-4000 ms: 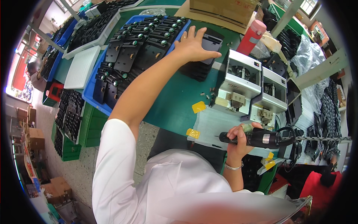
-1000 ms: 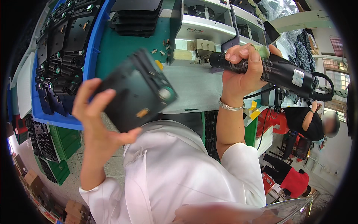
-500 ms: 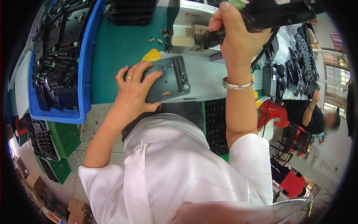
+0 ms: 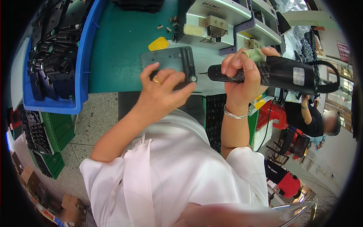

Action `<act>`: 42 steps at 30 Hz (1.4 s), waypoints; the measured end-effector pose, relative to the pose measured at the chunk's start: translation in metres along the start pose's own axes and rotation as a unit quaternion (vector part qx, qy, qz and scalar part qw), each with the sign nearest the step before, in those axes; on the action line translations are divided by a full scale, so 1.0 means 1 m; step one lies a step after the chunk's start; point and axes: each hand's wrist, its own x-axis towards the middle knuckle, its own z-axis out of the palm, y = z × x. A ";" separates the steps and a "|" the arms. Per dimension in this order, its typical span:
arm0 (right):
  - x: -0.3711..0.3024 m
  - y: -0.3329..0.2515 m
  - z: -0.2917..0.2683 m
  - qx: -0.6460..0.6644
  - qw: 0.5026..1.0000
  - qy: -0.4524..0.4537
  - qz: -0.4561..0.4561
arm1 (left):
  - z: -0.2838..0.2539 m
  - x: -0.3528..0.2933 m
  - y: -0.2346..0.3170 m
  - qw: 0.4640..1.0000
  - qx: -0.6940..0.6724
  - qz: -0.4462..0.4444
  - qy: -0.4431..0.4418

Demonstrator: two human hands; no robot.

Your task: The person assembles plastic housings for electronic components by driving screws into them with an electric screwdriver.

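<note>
My right hand [image 4: 242, 75] is wrapped round a black electric screwdriver [image 4: 293, 72], held level. Its thin bit points left, just short of the right edge of a flat black panel [image 4: 162, 57] with a raised tube-like part along one side. Over the near part of that panel is my left hand [image 4: 162, 89], fingers spread and holding nothing. It hides the panel's near edge, and whether its fingertips touch the surface I cannot tell. Just beyond the panel lies a yellow piece [image 4: 159, 43], with several tiny switch-like parts [image 4: 168, 28] farther back.
Silver screw feeder machines [image 4: 217, 19] stand at the back right. A blue bin [image 4: 81, 72] full of black parts occupies the left of the green tabletop [image 4: 117, 56]. Green crates [image 4: 56, 128] are on the floor at left. A co-worker [image 4: 314, 119] sits at far right.
My right hand has brought the screwdriver down and nearer from the feeder, its bit now beside the panel. My left hand has shifted right and nearer over the panel, letting go of its left edge.
</note>
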 end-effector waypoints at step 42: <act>-0.012 -0.025 -0.013 0.129 0.991 0.017 -0.024 | -0.005 0.032 0.011 0.992 -0.104 -0.072 -0.024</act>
